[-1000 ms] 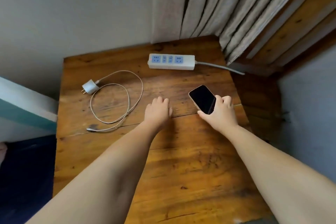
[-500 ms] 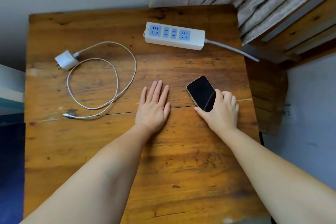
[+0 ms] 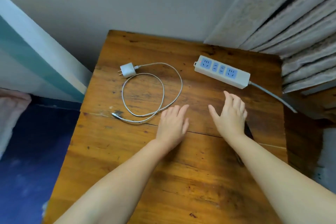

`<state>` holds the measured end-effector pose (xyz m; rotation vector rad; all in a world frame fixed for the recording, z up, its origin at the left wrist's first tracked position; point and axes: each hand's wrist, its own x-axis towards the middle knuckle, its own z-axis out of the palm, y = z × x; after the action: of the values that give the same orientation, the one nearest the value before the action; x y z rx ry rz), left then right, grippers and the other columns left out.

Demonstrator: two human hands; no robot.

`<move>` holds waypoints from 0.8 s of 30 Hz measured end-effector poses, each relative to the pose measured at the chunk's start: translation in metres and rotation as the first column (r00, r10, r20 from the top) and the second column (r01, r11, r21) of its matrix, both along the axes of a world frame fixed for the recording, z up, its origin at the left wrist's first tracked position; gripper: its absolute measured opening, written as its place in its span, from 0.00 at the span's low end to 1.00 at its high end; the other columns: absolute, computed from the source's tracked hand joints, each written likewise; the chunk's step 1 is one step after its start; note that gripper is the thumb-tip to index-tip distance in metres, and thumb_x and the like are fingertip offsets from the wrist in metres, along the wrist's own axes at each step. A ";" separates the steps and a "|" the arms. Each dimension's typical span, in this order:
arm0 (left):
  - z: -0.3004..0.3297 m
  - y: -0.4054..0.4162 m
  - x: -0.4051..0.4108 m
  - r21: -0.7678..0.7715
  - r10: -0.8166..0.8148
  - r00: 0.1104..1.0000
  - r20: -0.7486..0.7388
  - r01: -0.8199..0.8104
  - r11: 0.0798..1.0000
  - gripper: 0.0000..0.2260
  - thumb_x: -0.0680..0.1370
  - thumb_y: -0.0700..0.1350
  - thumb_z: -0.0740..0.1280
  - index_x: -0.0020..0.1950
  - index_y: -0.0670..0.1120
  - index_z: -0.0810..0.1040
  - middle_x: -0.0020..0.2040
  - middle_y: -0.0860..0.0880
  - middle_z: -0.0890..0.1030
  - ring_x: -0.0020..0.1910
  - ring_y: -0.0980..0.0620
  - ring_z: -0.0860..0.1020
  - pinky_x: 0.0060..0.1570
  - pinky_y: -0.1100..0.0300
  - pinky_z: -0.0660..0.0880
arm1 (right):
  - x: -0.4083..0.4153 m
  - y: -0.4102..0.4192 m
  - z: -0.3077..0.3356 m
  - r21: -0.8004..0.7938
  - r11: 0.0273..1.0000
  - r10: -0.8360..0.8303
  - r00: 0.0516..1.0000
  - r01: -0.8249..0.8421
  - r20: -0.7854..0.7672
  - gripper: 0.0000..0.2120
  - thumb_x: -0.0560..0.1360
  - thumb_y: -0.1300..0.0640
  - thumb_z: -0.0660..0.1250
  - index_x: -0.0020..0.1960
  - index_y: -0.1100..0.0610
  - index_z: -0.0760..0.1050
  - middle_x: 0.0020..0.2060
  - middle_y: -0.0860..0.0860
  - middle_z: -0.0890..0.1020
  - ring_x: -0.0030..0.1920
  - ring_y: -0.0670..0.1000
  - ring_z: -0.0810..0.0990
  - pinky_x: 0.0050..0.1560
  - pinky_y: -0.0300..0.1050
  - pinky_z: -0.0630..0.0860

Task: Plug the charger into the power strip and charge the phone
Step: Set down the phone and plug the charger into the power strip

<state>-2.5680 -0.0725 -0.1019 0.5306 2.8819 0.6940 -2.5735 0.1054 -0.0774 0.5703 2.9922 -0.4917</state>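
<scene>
- Light: soft, even daylight tone; moderately bright. Source not in view.
- Shadows: faint and diffuse. A soft shadow lies under the left hand (image 3: 171, 125) and another under the right hand (image 3: 230, 114) and forearm on the tabletop (image 3: 138, 151).
- Glare: a mild sheen on the tabletop's varnish near the bottom edge; no blown highlights. The strip (image 3: 221, 71) reads clean, sockets legible.
- Blur: slight motion softness overall; the curtain (image 3: 291, 23) at upper right and the floor (image 3: 27, 151) at left are smeared.
- Distortion: strong wide-angle bending; tabletop edges splay, the wall trim at left slants, forearms swell toward the lower corners.
</scene>
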 end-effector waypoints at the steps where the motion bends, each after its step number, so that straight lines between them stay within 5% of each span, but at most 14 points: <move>1: 0.002 -0.013 0.002 0.018 0.101 0.995 -0.007 -0.101 0.995 0.16 0.76 0.45 0.62 0.63 0.43 0.73 0.52 0.43 0.79 0.52 0.41 0.76 0.53 0.48 0.70 | -0.016 -0.012 0.002 -0.017 0.998 0.066 0.998 -0.066 -0.021 0.28 0.75 0.44 0.62 0.71 0.54 0.61 0.68 0.56 0.68 0.68 0.57 0.64 0.69 0.58 0.61; 5: -0.002 -0.091 0.000 -0.022 0.354 0.935 -0.011 -0.354 0.935 0.10 0.74 0.41 0.67 0.54 0.44 0.78 0.47 0.45 0.80 0.47 0.43 0.77 0.50 0.49 0.70 | -0.083 -0.084 0.000 -0.092 0.908 0.404 0.913 -0.409 -0.063 0.21 0.76 0.51 0.63 0.67 0.53 0.67 0.65 0.54 0.72 0.67 0.54 0.67 0.71 0.57 0.58; 11: -0.018 -0.142 0.011 -0.178 0.260 0.957 -0.125 -0.280 0.943 0.10 0.70 0.46 0.73 0.49 0.46 0.81 0.37 0.47 0.80 0.36 0.45 0.79 0.34 0.54 0.74 | -0.152 -0.178 -0.017 -0.003 0.741 0.670 0.740 -0.672 -0.056 0.26 0.74 0.52 0.65 0.71 0.54 0.63 0.68 0.56 0.70 0.67 0.58 0.67 0.71 0.62 0.55; 17: -0.025 -0.141 0.020 -0.140 0.262 0.961 -0.089 -0.272 0.952 0.04 0.70 0.43 0.73 0.42 0.46 0.80 0.33 0.49 0.81 0.33 0.46 0.79 0.31 0.56 0.72 | -0.175 -0.218 -0.036 -0.017 0.691 0.716 0.681 -0.722 0.152 0.26 0.75 0.51 0.64 0.71 0.52 0.61 0.67 0.59 0.68 0.67 0.62 0.65 0.68 0.63 0.57; 21: -0.019 -0.141 0.018 -0.060 0.319 0.943 -0.097 -0.325 0.944 0.06 0.67 0.41 0.77 0.38 0.47 0.81 0.29 0.50 0.82 0.25 0.47 0.78 0.27 0.62 0.71 | -0.169 -0.207 -0.029 -0.059 0.707 0.705 0.697 -0.704 0.130 0.22 0.75 0.52 0.64 0.67 0.54 0.65 0.62 0.60 0.70 0.61 0.63 0.68 0.56 0.58 0.70; 24: -0.011 -0.138 0.016 0.069 0.433 0.899 -0.068 -0.429 0.901 0.06 0.69 0.42 0.74 0.44 0.45 0.82 0.33 0.49 0.84 0.29 0.45 0.79 0.31 0.61 0.74 | -0.161 -0.185 -0.013 -0.154 0.754 0.652 0.756 -0.638 0.059 0.23 0.74 0.52 0.65 0.66 0.57 0.65 0.62 0.61 0.69 0.57 0.63 0.72 0.52 0.57 0.74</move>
<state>-2.5522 -0.2105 -0.1128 -0.0923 3.0952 0.8213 -2.7343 -0.0794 -0.0907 -0.4453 2.7613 -0.5458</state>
